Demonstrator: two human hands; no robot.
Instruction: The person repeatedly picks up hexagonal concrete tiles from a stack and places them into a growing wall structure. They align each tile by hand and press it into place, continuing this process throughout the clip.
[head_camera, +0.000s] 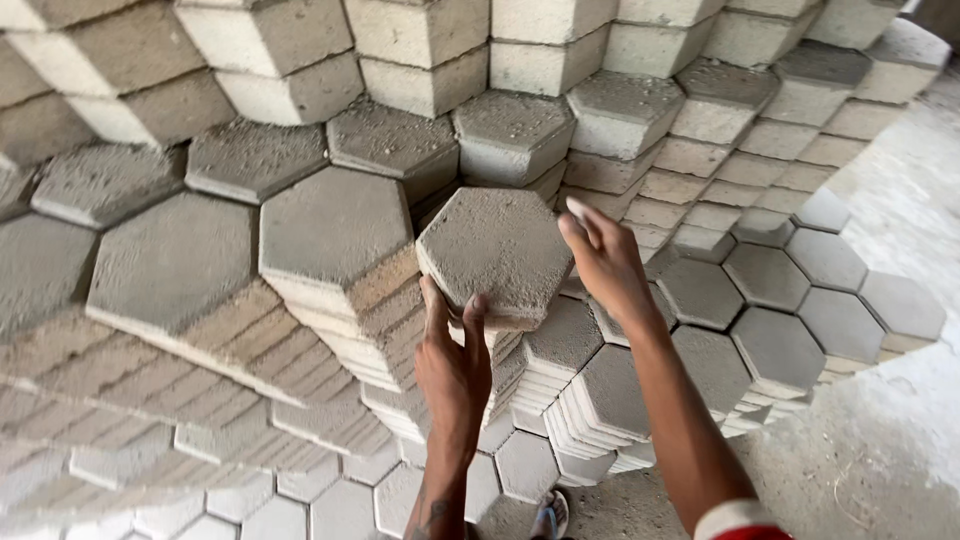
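Stacked grey hexagonal concrete pavers (330, 235) fill the yard. One grey hexagonal paver (495, 255) is gripped by left hand (452, 365) beneath, right hand (603, 262) steadying its edge; level support is advised.

Hands: you have two in view, your left hand (452, 368) and your right hand (604, 262).
Paver held up: one grey hexagonal paver (495, 252), with both your hands on it.
Stacked pavers: too many for you to count; the stacks of hexagonal pavers (330, 235) fill most of the view, in several tiers.
Top faces in the near tier: you can make out about four large hexagon tops to your left.
Low stacks on your right: roughly a dozen darker hexagon tops (780, 290) show, side by side.
Feet: one sandalled foot (549, 516) shows at the bottom edge.
Sleeves: one red and white sleeve cuff (738, 520), on your right arm.
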